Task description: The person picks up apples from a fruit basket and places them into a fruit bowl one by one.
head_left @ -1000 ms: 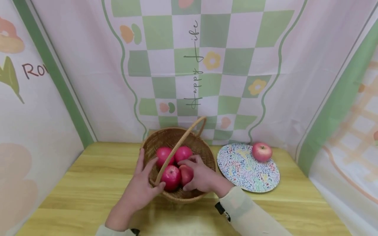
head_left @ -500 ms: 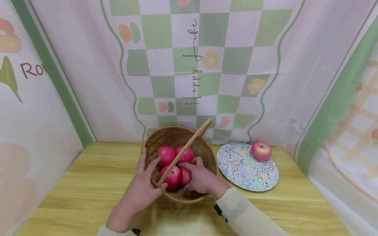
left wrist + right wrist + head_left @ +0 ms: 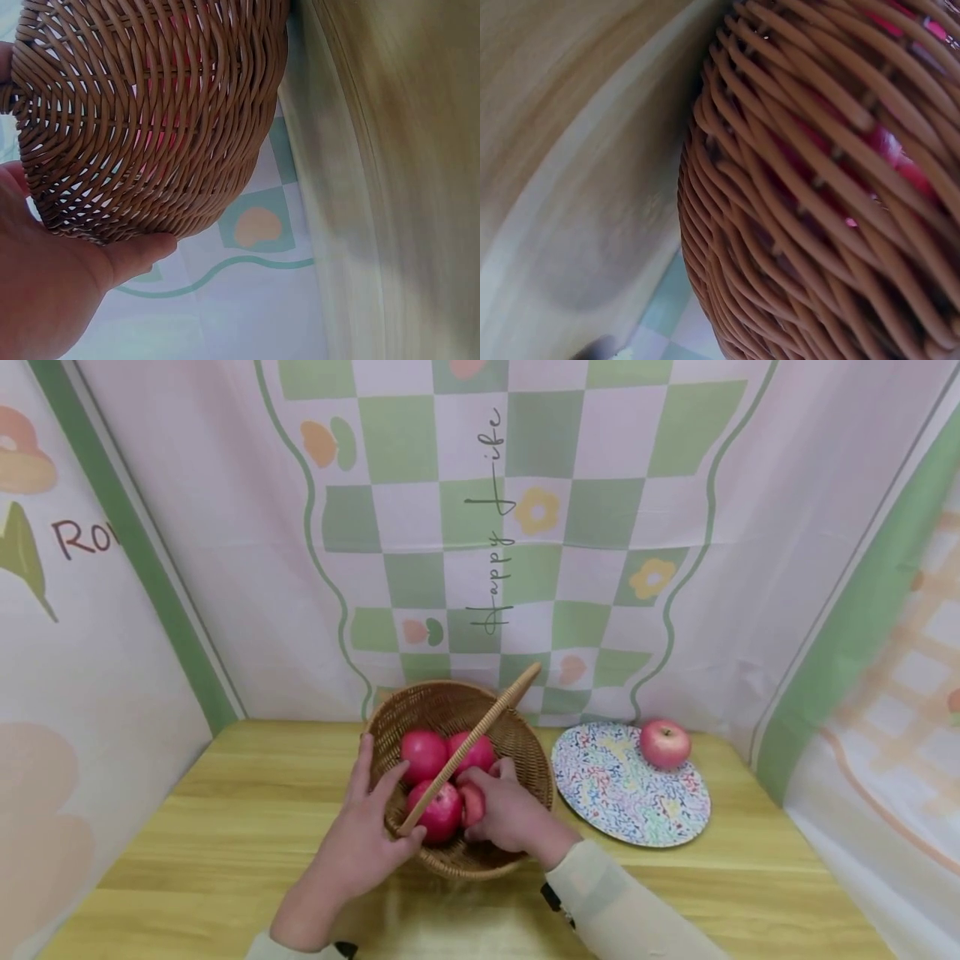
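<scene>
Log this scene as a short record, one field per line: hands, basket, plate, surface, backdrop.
Left hand: holds the left side of the wicker basket
Right hand: inside the basket, fingers around one apple
Basket contents: the held apple plus three other apples
Basket handle: raised, crossing above the apples
Plate: speckled, multicoloured, right of the basket
Fifth apple: at the plate's far right edge
Surface: wood-grain table
Backdrop: green-and-white checked cloth
</scene>
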`<state>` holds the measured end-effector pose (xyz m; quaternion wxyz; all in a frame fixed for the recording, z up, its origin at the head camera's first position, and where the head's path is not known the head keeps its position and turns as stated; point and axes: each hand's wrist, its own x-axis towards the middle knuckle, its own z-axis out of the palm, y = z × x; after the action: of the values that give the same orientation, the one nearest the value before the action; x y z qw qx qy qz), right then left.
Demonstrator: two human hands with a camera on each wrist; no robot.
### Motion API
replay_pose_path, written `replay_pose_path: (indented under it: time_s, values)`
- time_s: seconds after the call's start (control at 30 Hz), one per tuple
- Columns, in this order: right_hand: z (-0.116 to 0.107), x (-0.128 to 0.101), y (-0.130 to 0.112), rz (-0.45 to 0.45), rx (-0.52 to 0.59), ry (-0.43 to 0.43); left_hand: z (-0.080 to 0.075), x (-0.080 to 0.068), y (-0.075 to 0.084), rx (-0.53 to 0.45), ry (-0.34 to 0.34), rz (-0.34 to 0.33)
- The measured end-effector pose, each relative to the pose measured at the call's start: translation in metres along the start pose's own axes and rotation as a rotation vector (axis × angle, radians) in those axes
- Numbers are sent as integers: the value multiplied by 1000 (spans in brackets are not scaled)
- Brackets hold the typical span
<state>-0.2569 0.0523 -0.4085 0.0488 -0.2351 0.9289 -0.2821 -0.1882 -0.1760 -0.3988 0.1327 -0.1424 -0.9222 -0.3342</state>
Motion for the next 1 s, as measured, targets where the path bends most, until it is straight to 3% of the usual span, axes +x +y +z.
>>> replay_pose_path:
  time_s: [0.27, 0.73, 1.0]
  values:
    - [0, 1, 5, -16, -39, 109, 1, 1, 1, 2, 2, 1]
    - [-7, 7, 6, 37, 235, 243, 0, 1, -4, -16, -13, -45]
    - [-12, 9, 6, 55, 347, 260, 0, 1, -5, -36, -21, -86]
